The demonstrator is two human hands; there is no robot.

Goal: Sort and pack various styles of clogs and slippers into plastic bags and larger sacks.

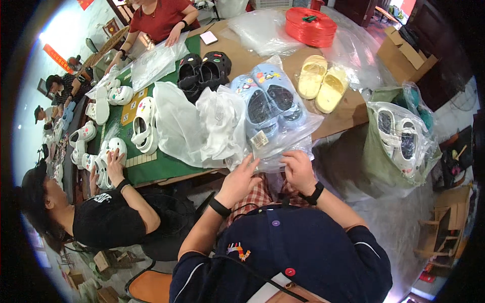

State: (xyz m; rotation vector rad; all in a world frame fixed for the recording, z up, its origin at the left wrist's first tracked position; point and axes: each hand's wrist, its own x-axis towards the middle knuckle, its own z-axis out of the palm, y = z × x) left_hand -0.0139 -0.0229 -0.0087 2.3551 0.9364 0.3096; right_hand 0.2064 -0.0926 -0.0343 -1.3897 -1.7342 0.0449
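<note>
Blue clogs (269, 91) lie in a clear bag (305, 123) on the bench (349, 114), long axis running away and slightly left, beyond the left hand (240, 179) and right hand (300, 173), equally near at the bag's edge, whether their grip clamps it I cannot tell.

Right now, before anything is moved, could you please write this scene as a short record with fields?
Left hand: at the near edge of a clear bag; grip unclear
Right hand: at the same edge, farther right; grip unclear
Inside bag: light blue clogs with colourful charms
Left of bag: crumpled white wrapping
Beyond wrapping: black clogs
Right of bag: yellow slippers
Far side: red roll of twine
Right side: green sack with plastic-wrapped white shoes
Co-workers: person in black, at left, touching white clogs; person in red, across the table
</note>
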